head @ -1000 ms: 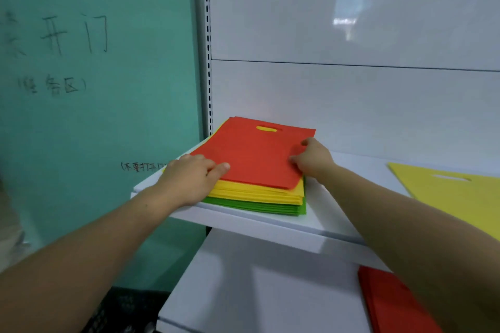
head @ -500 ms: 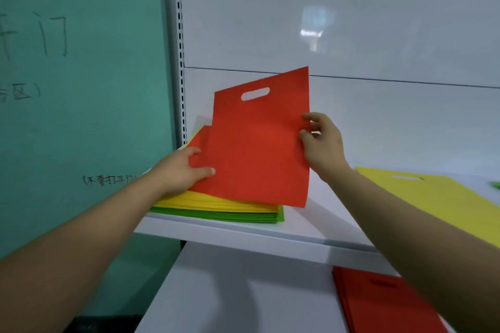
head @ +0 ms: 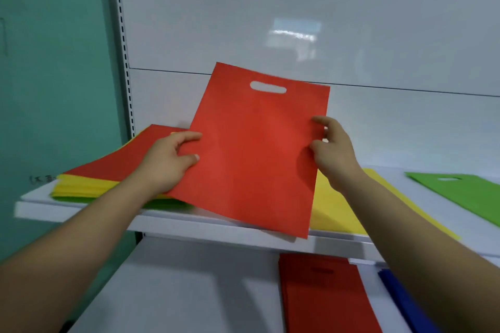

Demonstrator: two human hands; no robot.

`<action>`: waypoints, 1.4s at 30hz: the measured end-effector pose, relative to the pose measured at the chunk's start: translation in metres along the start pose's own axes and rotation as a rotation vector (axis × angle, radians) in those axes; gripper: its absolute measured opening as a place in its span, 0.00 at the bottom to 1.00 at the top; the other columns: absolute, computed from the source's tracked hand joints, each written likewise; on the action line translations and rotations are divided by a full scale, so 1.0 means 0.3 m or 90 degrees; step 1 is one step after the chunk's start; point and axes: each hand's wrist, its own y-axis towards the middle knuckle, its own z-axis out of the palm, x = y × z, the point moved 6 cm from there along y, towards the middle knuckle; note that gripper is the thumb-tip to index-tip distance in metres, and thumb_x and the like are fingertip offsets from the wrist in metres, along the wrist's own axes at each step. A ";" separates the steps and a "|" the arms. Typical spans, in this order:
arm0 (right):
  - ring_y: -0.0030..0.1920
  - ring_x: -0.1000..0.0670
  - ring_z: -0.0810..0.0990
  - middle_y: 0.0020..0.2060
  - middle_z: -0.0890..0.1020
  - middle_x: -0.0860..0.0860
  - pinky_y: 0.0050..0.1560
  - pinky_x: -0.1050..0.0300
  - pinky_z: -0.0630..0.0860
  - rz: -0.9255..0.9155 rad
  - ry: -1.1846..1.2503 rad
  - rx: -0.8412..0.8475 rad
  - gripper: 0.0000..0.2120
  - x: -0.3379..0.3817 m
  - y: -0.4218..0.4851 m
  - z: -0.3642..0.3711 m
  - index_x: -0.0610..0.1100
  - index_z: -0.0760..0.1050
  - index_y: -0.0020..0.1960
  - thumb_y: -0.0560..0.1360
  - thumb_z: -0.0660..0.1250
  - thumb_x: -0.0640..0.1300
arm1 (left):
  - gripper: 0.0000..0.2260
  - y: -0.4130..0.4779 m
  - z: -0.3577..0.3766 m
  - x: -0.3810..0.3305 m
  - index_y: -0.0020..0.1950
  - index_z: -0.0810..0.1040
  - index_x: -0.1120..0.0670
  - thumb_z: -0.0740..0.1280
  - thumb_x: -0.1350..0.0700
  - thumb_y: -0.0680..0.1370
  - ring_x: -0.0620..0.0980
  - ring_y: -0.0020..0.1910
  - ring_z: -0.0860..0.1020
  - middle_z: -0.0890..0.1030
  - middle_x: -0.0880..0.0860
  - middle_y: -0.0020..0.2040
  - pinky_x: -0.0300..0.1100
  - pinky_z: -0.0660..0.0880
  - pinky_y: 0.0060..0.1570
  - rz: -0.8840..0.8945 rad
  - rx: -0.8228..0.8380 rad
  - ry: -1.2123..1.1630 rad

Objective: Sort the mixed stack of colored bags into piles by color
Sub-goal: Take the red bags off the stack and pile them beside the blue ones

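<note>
Red bag [head: 257, 149] is held upright in front of me, over the upper shelf [head: 216, 227] edge. My left hand [head: 167, 162] grips its left edge and my right hand [head: 332, 154] pinches its right edge. It hides the near end of the mixed stack [head: 108, 170] and part of the yellow bag [head: 332, 211]. Green bag [head: 465, 192] is cut off by the right edge of the frame. On the lower shelf [head: 176, 292], the red pile [head: 324, 295] and blue bag [head: 400, 300] are cut off at the bottom. Writing [head: 40, 180] on the teal wall is too blurred to read.

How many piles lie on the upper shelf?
3: the mixed stack at left, the yellow pile in the middle, the green pile at right; others may be hidden.
</note>
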 end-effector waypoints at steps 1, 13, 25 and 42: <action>0.44 0.51 0.76 0.51 0.76 0.52 0.35 0.62 0.71 0.026 -0.005 0.012 0.27 -0.029 -0.006 -0.031 0.54 0.71 0.61 0.72 0.54 0.29 | 0.19 -0.024 0.036 -0.016 0.63 0.75 0.50 0.66 0.66 0.76 0.45 0.50 0.75 0.75 0.48 0.56 0.27 0.71 0.46 0.013 -0.005 0.032; 0.54 0.55 0.71 0.59 0.77 0.48 0.55 0.65 0.64 0.002 -0.137 -0.055 0.17 -0.216 -0.164 -0.339 0.43 0.71 0.66 0.78 0.64 0.42 | 0.19 -0.281 0.334 -0.066 0.64 0.76 0.51 0.67 0.65 0.75 0.44 0.55 0.72 0.74 0.46 0.57 0.25 0.66 0.47 -0.008 0.002 0.114; 0.58 0.52 0.72 0.61 0.76 0.50 0.57 0.64 0.65 -0.060 -0.165 -0.067 0.16 -0.065 -0.379 -0.489 0.46 0.70 0.67 0.79 0.62 0.43 | 0.22 -0.567 0.331 -0.163 0.68 0.72 0.50 0.68 0.62 0.76 0.46 0.61 0.71 0.72 0.48 0.61 0.38 0.74 0.51 -0.088 0.014 0.022; 0.66 0.46 0.71 0.68 0.73 0.46 0.66 0.56 0.65 -0.011 -0.304 0.058 0.23 -0.019 -0.698 -0.732 0.46 0.64 0.73 0.80 0.61 0.48 | 0.23 -1.020 0.429 -0.236 0.71 0.68 0.48 0.65 0.62 0.78 0.55 0.63 0.74 0.72 0.54 0.67 0.41 0.76 0.48 -0.178 0.058 0.016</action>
